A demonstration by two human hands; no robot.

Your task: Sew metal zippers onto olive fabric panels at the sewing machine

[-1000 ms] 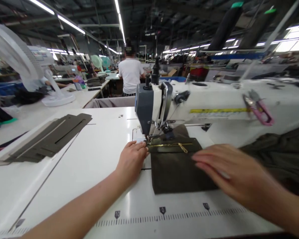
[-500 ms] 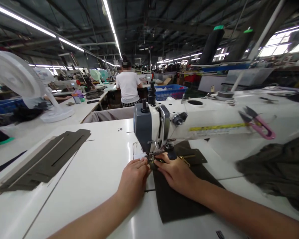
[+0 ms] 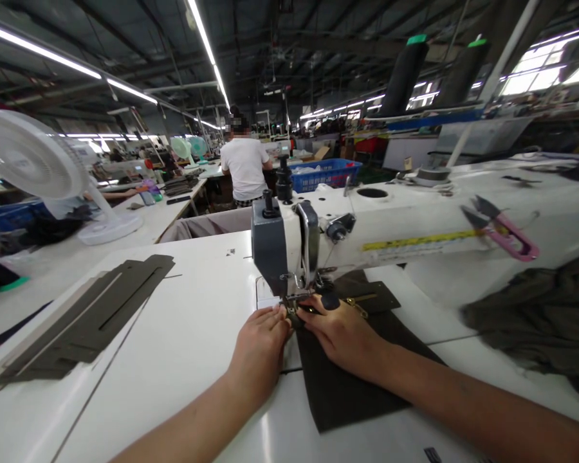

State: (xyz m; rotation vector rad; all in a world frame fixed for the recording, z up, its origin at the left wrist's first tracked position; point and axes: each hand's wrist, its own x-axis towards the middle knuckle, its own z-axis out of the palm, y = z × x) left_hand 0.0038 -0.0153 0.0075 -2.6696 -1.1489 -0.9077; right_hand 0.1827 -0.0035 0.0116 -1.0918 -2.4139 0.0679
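Note:
A sewing machine point(image 3: 269, 241) stands before me, its presser foot low between my fingertips. Under and beside it lies a dark olive fabric panel point(image 3: 340, 402), with gold metal hardware point(image 3: 358, 307) on its far part. My left hand point(image 3: 261, 344) has its fingers bunched together, pinching the panel's edge just left of the foot. My right hand point(image 3: 345, 334) lies over the panel, fingers bent and gripping the fabric right of the foot. The needle and the exact spot under the fingertips are hard to make out.
Stacked cut olive panels point(image 3: 103, 315) lie to the left. A white fan point(image 3: 33, 157) stands beyond them. Pink-handled thread snips point(image 3: 509, 235) rest against the machine arm. Crumpled dark cloth point(image 3: 535, 321) heaps at right. A person in a white shirt point(image 3: 244, 167) works ahead near a blue basket point(image 3: 325, 177).
The view has shifted slightly, so the machine appears a little further left. Both hands keep nearly the same place and grip at the presser foot.

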